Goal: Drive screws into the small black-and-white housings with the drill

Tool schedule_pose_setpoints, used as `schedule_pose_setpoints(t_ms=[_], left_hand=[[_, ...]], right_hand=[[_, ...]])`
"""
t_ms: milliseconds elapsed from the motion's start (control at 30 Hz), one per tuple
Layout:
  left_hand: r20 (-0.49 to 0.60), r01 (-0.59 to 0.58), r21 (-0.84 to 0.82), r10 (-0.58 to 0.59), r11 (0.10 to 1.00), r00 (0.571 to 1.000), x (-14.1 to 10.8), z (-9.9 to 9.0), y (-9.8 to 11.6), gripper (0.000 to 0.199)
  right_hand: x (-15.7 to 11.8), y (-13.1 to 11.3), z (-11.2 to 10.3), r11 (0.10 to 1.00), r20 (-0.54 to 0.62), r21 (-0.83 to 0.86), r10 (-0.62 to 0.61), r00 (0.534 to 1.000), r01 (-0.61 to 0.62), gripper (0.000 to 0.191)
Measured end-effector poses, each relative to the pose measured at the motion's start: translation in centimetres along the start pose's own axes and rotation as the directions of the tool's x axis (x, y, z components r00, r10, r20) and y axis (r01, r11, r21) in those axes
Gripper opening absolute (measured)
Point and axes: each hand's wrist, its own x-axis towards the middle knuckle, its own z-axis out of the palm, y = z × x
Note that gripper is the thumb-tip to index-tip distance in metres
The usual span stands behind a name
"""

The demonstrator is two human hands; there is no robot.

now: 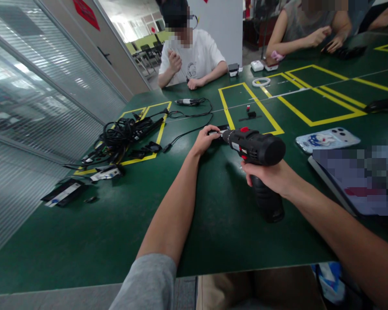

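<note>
My right hand (271, 174) is wrapped round the grip of a black cordless drill (250, 144) with red switches. The drill lies level above the green table (155, 241), its chuck pointing away to the left. At its tip, my left hand (205, 140) has its fingers closed on a small dark part (224, 128) that lies low over the table. The bit end meets or nearly meets this part; the exact contact is too small to tell. What kind of part it is, I cannot make out.
A heap of black cables (126, 135) lies on the left, near flat black-and-white pieces (64, 192). A pen-like tool (187, 102) trails its cord across the middle. On the right are a phone (327, 140) and a laptop (358, 183). Two people sit opposite.
</note>
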Motion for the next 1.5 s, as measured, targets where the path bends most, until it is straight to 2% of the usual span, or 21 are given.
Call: schedule_pose_setpoints(t_ms=[400,700,1167,1333,1500], left_hand=[[-0.003,-0.020,0.001,0.020,1.000,1.000,0.00,-0.03,-0.26,0.023],[-0.003,-0.018,0.012,0.018,1.000,1.000,0.11,-0.03,-0.45,0.023],[0.008,-0.024,0.002,0.024,1.000,1.000,-0.02,-0.06,-0.24,0.023],[0.004,-0.003,0.021,0.003,1.000,1.000,-0.02,-0.06,-0.15,0.023],[0.004,-0.017,0.027,0.017,0.999,1.000,0.08,-0.07,-0.27,0.022]], right_hand=[[-0.06,-0.57,0.17,1.000,-0.014,0.007,0.027,1.000,-0.027,0.004],[-0.09,-0.42,0.24,1.000,-0.008,0.004,-0.017,1.000,0.017,0.005],[-0.05,-0.06,0.06,1.000,-0.011,-0.001,-0.016,1.000,0.016,0.007],[0.12,0.28,-0.03,0.999,-0.009,0.024,-0.028,1.000,0.028,0.002],[0.06,0.12,0.06,1.000,-0.010,-0.015,-0.021,1.000,0.021,0.008]])
